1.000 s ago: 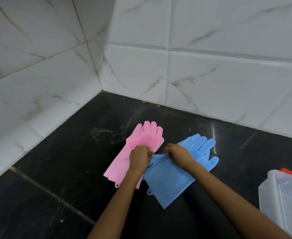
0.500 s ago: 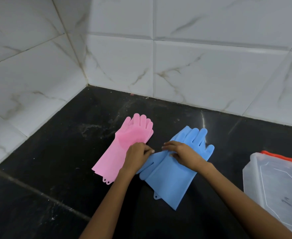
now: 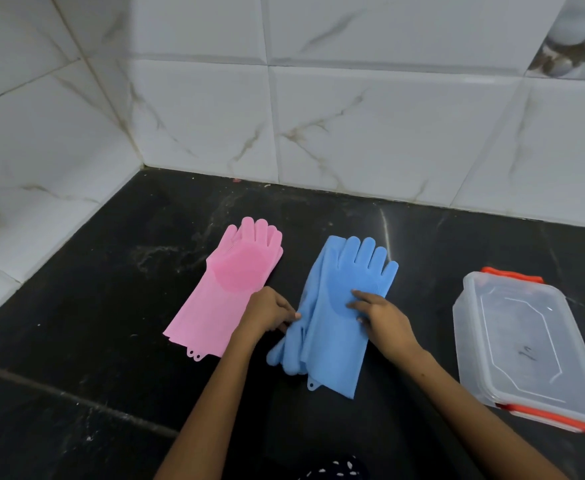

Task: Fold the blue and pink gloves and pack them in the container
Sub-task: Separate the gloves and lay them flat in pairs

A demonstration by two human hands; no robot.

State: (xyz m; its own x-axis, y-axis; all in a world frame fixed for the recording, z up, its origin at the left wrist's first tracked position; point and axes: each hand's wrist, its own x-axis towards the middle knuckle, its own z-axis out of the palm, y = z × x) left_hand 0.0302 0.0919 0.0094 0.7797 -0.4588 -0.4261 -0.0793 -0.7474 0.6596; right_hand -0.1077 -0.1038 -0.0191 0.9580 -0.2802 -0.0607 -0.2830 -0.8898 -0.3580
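Head view: two blue gloves point(image 3: 344, 306) lie stacked on the black stone desk point(image 3: 111, 306), fingers of the upper one pointing far toward the tiled wall point(image 3: 370, 126), cuff toward the near edge. A second blue glove shows under it, its fingers sticking out at the near left. The right hand point(image 3: 384, 318) rests on the palm of the upper blue glove, fingers stretched fairly flat and pressing down, nothing closed in its grip. The left hand point(image 3: 267, 311) sits at the left edge of the blue gloves, fingers curled and pinching that edge. The pink gloves point(image 3: 228, 289) lie flat just to the left, fingers also pointing far, cuff toward the near left; the left wrist crosses their right edge. The container point(image 3: 526, 344), clear plastic with its lid on and orange clasps at the far and near ends, stands on the desk well to the right of the blue gloves, apart from both hands. A dark dotted garment point(image 3: 332, 469) shows at the bottom edge.
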